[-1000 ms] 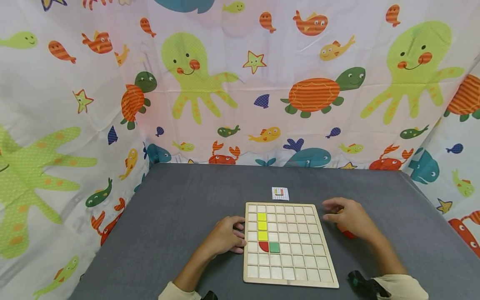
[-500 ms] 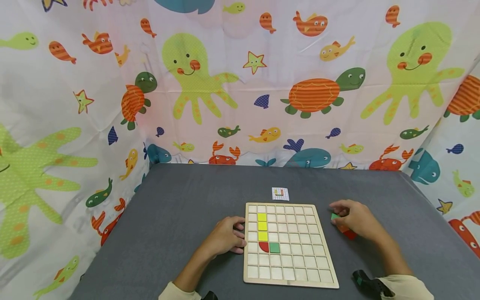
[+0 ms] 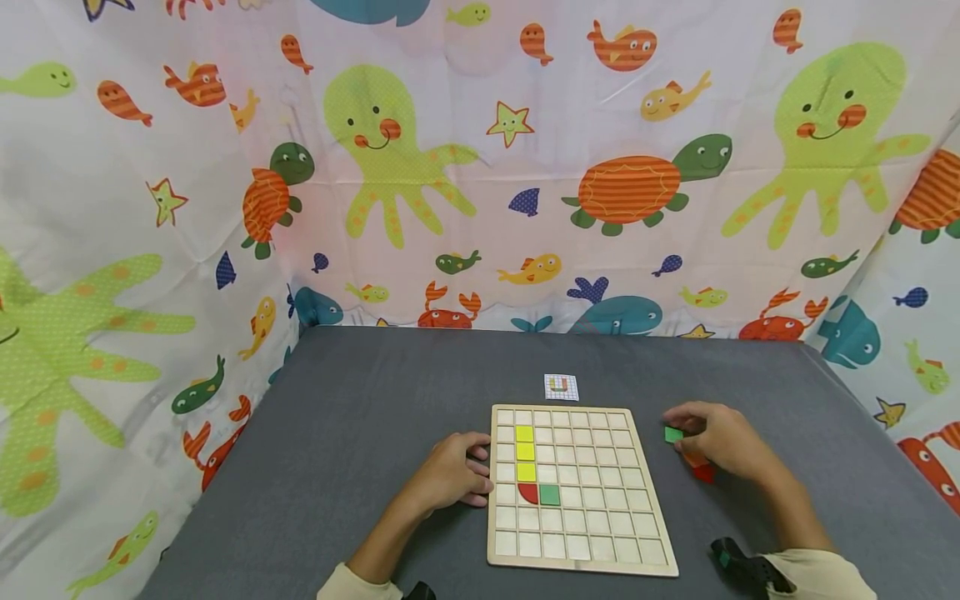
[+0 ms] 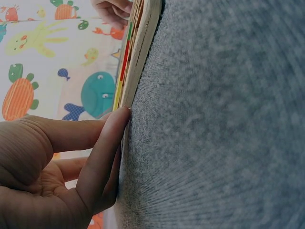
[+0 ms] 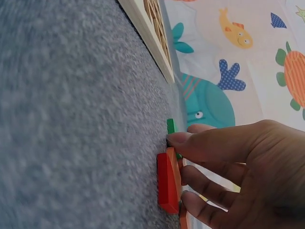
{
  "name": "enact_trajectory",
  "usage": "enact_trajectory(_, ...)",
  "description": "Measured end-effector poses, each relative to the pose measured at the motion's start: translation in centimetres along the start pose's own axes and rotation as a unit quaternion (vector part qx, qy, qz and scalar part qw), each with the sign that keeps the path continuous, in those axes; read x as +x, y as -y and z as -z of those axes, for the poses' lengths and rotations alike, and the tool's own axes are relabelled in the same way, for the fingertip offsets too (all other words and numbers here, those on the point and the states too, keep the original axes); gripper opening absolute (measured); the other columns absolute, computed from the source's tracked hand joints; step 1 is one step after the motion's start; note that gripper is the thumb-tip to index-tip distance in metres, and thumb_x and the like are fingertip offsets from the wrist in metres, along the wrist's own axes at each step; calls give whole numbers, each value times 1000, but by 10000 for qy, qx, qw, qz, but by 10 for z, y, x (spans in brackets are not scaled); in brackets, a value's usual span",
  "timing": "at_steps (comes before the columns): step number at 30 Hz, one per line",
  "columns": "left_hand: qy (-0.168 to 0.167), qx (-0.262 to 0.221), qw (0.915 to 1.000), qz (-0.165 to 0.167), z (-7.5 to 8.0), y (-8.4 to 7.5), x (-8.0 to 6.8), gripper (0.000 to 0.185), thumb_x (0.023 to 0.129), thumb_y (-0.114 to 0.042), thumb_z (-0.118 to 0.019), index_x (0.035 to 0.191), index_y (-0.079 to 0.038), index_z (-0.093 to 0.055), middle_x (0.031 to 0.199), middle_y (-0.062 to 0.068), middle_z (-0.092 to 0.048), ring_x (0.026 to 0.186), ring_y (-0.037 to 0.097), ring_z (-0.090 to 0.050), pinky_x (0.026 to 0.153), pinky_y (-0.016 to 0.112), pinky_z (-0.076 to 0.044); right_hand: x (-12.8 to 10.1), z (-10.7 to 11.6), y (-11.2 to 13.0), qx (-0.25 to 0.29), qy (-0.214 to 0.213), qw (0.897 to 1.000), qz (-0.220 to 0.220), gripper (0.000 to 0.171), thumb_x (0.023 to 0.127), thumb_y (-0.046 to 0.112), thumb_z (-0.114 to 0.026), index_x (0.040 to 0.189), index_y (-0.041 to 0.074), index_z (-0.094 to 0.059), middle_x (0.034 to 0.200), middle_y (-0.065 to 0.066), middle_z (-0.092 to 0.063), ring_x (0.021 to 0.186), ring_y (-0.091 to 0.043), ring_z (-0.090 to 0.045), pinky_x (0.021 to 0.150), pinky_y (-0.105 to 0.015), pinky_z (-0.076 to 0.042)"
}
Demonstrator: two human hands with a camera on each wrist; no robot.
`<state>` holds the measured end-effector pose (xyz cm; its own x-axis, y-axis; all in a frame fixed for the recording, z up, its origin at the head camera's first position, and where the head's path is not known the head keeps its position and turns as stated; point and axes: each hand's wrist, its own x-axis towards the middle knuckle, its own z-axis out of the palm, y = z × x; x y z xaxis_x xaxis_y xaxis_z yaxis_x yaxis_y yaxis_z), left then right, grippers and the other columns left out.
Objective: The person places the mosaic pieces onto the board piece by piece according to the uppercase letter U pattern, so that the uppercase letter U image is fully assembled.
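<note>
A wooden grid board (image 3: 582, 546) lies on the table, with three yellow squares (image 3: 525, 451), a red quarter-circle (image 3: 528, 493) and a green square (image 3: 550, 495) in its cells. My left hand (image 3: 448, 471) rests with its fingertips against the board's left edge; the left wrist view shows those fingers at the rim. Right of the board, my right hand (image 3: 722, 433) reaches over loose blocks. A green block (image 3: 672, 434) shows between thumb and index finger, an orange block (image 5: 174, 169) and a red block (image 5: 166, 183) beside them. No block appears lifted; fingers partly hide the pile.
A small card (image 3: 561, 387) with a coloured pattern on a grid lies just beyond the board's far edge. Grey cloth (image 3: 390, 392) covers the table. A curtain printed with sea animals (image 3: 450, 167) hangs behind and at both sides.
My right hand has moved rightward, away from the board, and the green block has come into view at its fingers. My left hand and the board have stayed put.
</note>
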<state>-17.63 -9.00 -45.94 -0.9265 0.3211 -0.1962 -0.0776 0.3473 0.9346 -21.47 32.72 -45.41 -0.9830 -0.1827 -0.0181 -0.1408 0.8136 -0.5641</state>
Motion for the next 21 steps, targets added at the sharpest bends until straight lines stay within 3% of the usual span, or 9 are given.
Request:
enact_trajectory(11,5,13,10000,-28,1,0,0,66,76,12,-73,136,3,-49,113,17,-53,90,23,-64,58,34,-61,-2,3,-2,-186,174,9996,117,26,80,17,-77,105,8,-73,92,-3,-64,80,-17,-53,61,-26,-46)
enact_trajectory(21,29,-54,10000,-3,0,0,-1,66,76,12,-73,136,3,-49,113,17,-52,90,23,-64,59,34,-61,-1,-2,12,-132,188,9997,21,27,83,25,-77,106,12,-74,96,-2,-64,83,-17,-54,69,-31,-47)
